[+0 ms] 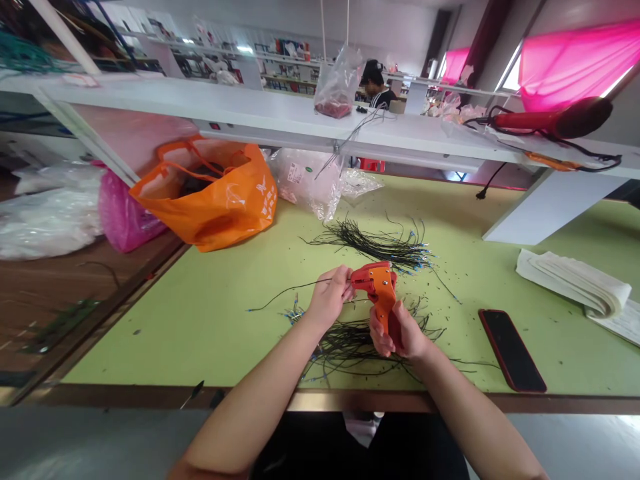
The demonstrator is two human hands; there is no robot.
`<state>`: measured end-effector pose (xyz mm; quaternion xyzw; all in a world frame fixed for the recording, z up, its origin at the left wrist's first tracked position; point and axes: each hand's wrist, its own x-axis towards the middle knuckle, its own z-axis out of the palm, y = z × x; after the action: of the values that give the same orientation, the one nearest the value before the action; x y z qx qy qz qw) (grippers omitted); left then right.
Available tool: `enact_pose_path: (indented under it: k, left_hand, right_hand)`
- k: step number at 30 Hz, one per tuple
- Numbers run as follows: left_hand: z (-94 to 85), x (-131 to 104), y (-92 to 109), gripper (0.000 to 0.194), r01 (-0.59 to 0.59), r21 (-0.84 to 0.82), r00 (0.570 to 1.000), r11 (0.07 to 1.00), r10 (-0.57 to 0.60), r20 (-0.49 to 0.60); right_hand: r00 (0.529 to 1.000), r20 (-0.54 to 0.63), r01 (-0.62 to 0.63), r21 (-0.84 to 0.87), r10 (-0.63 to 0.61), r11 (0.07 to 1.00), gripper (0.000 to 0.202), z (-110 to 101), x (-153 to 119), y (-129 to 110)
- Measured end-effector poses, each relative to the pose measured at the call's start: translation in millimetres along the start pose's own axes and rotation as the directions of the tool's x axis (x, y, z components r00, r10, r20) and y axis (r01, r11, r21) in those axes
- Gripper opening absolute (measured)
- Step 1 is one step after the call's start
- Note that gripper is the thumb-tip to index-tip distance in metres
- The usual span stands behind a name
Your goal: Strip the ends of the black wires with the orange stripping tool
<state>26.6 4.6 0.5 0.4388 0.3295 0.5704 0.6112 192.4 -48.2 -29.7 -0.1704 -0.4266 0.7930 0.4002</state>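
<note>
My right hand (400, 331) is wrapped round the handle of an orange and red wire stripper (381, 283), held upright above the table. A thin black wire (287, 291) with a blue end trails left from my left hand (329, 293), whose fingers pinch it at the stripper's jaws. The wire's other end is hidden in the jaws. Below my hands lies a loose bundle of black wires (345, 343), partly covered by them. Farther back rests a second bundle of black wires (370, 241), many with blue ends at its right.
An orange bag (220, 207) stands at the back left, beside clear plastic bags (305, 177). On the right lie a phone (513, 350) and a folded white cloth or paper (575, 280). A white shelf (250, 103) spans the back, holding a red and black tool (550, 122). Another person (377, 87) sits beyond.
</note>
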Motion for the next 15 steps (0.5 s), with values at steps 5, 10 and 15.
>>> enact_pose_path:
  k: [5,10,15]
  left_hand:
    - [6.5,-2.8,7.7,0.064,-0.004,-0.046,1.000,0.999,0.004,-0.002]
    - [10.8,-4.0,11.5,0.068,0.028,-0.134,1.000,0.991,-0.029,-0.002]
    - [9.3,-6.1,11.6,0.064,0.030,-0.120,1.000,0.992,-0.030,0.000]
  right_hand:
    - [0.999,0.031,-0.011,0.017,0.011,1.000,0.071,1.2,-1.4,-7.8]
    - [1.000,-0.028,-0.003,0.013,0.003,1.000,0.086,-0.7,-3.2,-4.7]
    - [0.999,0.030,0.022,0.011,-0.022,1.000,0.089,-1.2,-6.9,-2.0]
